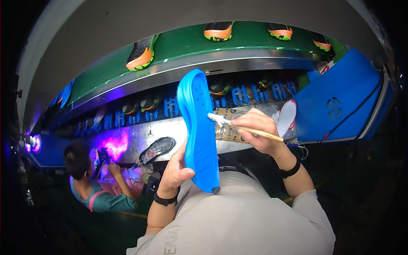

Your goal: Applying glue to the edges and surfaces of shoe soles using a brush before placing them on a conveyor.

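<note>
So closest to the lens is the person's own pale shirt [238,212], filling the bottom middle. Going left to right from there: a co-worker in a teal top [100,197] sits off at lower left, hunched under purple light [117,144], with a dark shoe sole [157,149] lying on the metal bench just past them.

The left hand [176,170] is closed around the lower edge of a blue shoe sole [199,127], holding it up on end, so its long axis runs nearly vertical, toe end up. The right hand [255,129] pinches a wooden-handled brush [244,128] lying roughly level, bristle tip touching the sole's right side about halfway up. So the sole sits straight left of the brush hand.

Behind the brush there's a brown cardboard sheet with dark print [225,127] flat on the bench. Further right, a white sole [287,117], then a big blue panel with a round emblem [335,106]. Orange and black shoes [142,55] ride the green belt above.
</note>
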A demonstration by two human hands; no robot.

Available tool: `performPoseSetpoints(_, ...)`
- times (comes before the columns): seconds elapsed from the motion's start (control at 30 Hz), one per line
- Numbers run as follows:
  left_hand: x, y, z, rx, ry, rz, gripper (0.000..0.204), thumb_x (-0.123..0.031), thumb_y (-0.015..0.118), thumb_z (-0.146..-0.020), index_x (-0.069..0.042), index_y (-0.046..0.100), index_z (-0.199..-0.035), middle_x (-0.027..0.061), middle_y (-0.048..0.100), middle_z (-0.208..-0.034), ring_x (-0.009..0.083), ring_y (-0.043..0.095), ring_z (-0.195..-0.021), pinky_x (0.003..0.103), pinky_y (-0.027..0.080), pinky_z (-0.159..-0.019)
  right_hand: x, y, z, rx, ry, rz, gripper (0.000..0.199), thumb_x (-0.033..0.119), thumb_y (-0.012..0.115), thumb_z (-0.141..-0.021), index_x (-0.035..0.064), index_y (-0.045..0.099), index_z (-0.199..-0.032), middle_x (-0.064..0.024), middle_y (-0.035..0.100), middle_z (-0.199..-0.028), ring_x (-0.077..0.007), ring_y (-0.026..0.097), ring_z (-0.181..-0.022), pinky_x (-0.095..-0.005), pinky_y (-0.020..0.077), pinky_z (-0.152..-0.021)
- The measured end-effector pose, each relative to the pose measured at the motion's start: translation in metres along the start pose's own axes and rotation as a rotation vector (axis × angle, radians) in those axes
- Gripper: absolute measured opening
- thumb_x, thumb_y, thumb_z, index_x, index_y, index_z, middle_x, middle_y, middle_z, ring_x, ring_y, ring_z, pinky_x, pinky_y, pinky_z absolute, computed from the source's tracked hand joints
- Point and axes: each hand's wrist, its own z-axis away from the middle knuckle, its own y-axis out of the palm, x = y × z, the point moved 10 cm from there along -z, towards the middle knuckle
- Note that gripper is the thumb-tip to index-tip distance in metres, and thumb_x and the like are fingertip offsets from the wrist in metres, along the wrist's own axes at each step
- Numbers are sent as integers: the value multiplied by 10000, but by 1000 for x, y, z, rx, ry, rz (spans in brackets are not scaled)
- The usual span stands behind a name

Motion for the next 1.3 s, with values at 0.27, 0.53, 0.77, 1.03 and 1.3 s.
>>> performPoseSetpoints(0.27, 1, -19, -4, -68, 68, -6, 1255, -626, 856, -691, 47, 248, -1558, 192, 536, -1402, 307, 603, -1239, 437, 517, -1030, 9, 17, 26, 56, 76, -103, 216, 8, 731, -793, 7, 755, -1007, -97, 745, -883, -223, 648, -727, -347, 494, -689)
performPoseSetpoints(0.53, -14, -26, 0, -160, 188, -24, 1251, -571, 884, -692, 42, 233, -1566, 197, 507, -1444, 309, 583, -1273, 453, 481, -1075, 22, 23, 46, 54, 205, -207, 185, -3, 719, -792, 6, 760, -973, -91, 746, -852, -218, 646, -715, -335, 497, -672)
performPoseSetpoints(0.77, -14, -24, -5, -78, 184, -42, 1256, -491, 912, -686, 16, 200, -1588, 190, 498, -1454, 314, 561, -1306, 459, 469, -1094, 23, 23, 50, 67, 257, -284, 201, -13, 706, -784, -7, 757, -978, -97, 748, -854, -216, 640, -706, -334, 496, -663)
performPoseSetpoints(1.03, -19, -34, 1, -123, 165, -42, 1213, -408, 921, -691, 4, 222, -1592, 150, 499, -1467, 262, 541, -1319, 419, 444, -1109, 23, 33, 40, 117, 175, -190, 197, 13, 719, -807, 1, 752, -1001, -110, 751, -888, -234, 676, -759, -343, 503, -691)
performPoseSetpoints(1.3, -1, -39, 20, 55, 125, 199, 1142, -574, 732, -843, -29, 99, -1622, 195, 408, -1540, 334, 479, -1385, 446, 432, -1120, -13, 22, 86, -153, 578, -355, 185, 81, 641, -855, -38, 726, -968, -119, 714, -815, -201, 639, -738, -307, 493, -697)
